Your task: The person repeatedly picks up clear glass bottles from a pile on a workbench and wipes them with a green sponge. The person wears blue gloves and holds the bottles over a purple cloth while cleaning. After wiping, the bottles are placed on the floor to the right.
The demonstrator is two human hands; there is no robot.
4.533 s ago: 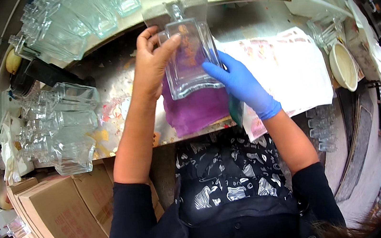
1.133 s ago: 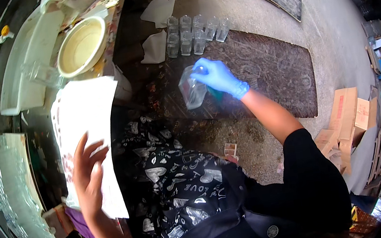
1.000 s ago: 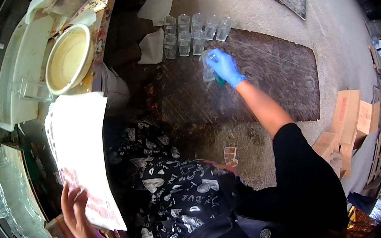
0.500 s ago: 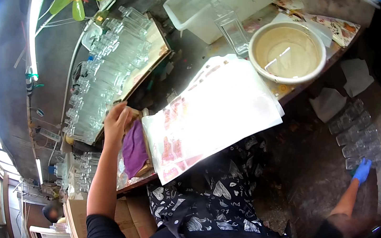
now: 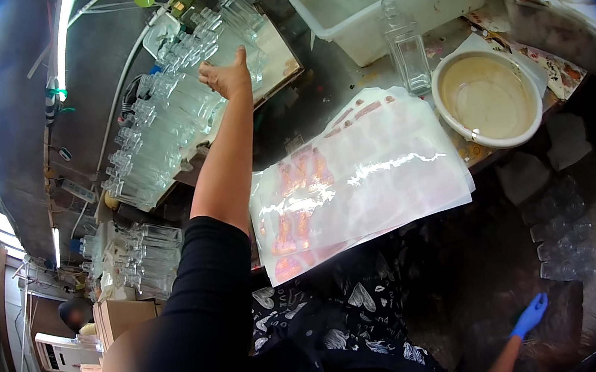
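My bare left hand (image 5: 227,78) reaches over the far-left board, above the near side of many clear glass bottles (image 5: 185,99) standing in rows. Its thumb is apart from the part-bent fingers, and nothing shows in it. Down at the right, my right hand (image 5: 530,316) wears a blue glove. Its fingers look stretched out and hold nothing visible, a short way from several clear bottles (image 5: 567,259) lying side by side. Glossy decal sheets (image 5: 386,167) with pink-red printing lie in the middle. One clear square bottle (image 5: 409,58) stands upright behind them.
A round white basin (image 5: 489,97) of liquid stands right of the sheets. Behind is a translucent tub (image 5: 348,25). Another container (image 5: 554,13) with white sheets over it sits at the far right. More bottles (image 5: 149,254) and cardboard boxes (image 5: 124,322) are at left.
My left hand has gone from beside the purple cloth up and right to the bottles; my arm now hides the cloth. My gloved right hand has drawn back from the lying bottles. The view has shifted.
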